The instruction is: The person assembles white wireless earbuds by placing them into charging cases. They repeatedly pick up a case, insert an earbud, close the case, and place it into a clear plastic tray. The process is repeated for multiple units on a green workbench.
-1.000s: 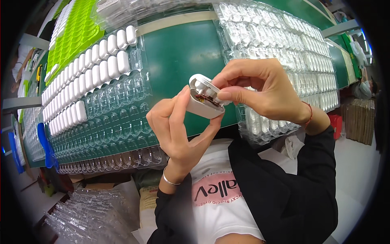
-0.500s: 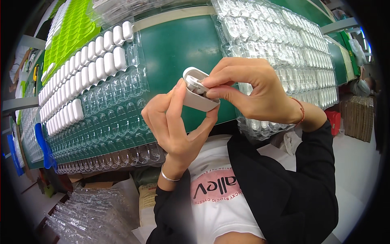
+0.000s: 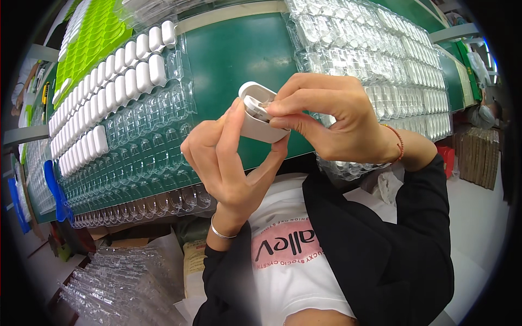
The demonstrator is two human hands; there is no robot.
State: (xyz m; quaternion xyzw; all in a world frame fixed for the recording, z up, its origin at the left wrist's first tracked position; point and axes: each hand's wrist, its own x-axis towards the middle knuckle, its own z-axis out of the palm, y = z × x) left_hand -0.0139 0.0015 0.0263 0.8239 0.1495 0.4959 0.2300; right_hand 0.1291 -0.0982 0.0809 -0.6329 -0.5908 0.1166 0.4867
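Observation:
A white earbud charging case point(image 3: 262, 131) with its lid raised is held above the table's edge by my left hand point(image 3: 231, 163). The fingers and thumb of that hand grip it from both sides. My right hand point(image 3: 337, 111) reaches in from the right, thumb and forefinger pinched at the case's opening. Between those fingertips and the lid sits a small white part point(image 3: 255, 107), rounded and long; its far end is partly hidden by the fingers. Whether it is an earbud or an inner holder I cannot tell.
On the left, a clear plastic tray point(image 3: 147, 149) bears rows of white cases point(image 3: 130, 84). A lime-green moulded tray point(image 3: 95, 43) lies beyond it. Clear trays with glossy contents point(image 3: 375, 73) cover the right side. The green tabletop point(image 3: 234, 54) shows between. Plastic-wrapped bundles point(image 3: 119, 285) lie lower left.
Both hands and the case have shifted slightly left and up. The case has turned a little, showing more of its opening. The right fingertips stay pinched at the small part.

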